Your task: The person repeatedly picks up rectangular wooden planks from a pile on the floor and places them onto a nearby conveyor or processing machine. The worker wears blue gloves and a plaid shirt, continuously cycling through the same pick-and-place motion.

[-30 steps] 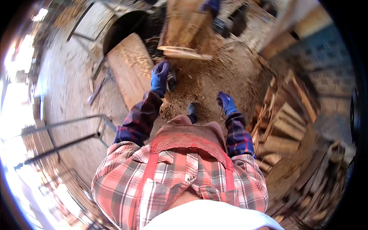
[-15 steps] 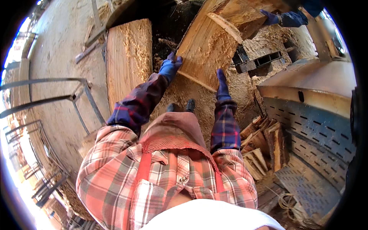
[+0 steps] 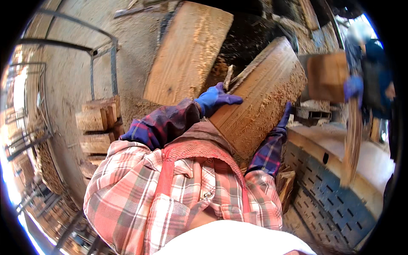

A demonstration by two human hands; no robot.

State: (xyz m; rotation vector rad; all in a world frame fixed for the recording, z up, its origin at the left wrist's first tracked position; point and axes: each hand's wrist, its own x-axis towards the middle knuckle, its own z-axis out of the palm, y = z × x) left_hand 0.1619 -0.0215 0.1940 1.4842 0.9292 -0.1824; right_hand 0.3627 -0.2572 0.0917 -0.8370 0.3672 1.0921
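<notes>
Item: large sawn timber slab (image 3: 259, 97), pale, grain-faced, dusted with sawdust — held tilted at centre-right, its near end close against the person's chest, its far end raised toward the dark machinery behind.

Left hand (image 3: 214, 100): blue-gloved, laid flat on the slab's left edge, fingers spread over the top face; forearm in a dark plaid sleeve, elbow bent and lifted.

Right hand (image 3: 285, 117): blue-gloved, pressed along the slab's right edge, only partly visible; arm runs nearly straight up from the shoulder. The hands are apart, one clamped to each side of the slab.

Step in hand, as judged: the slab is being carried or swung between both hands. The next move would call for a steady two-sided grip and room to clear the bench at right.

Nearby: second slab (image 3: 189, 53) lying far left; stacked wood blocks (image 3: 100, 123) at left; metal rail frame (image 3: 102, 51) beyond; perforated blue bench front (image 3: 331, 191) near right; another person's blue glove (image 3: 352, 87) far right — blurred.
</notes>
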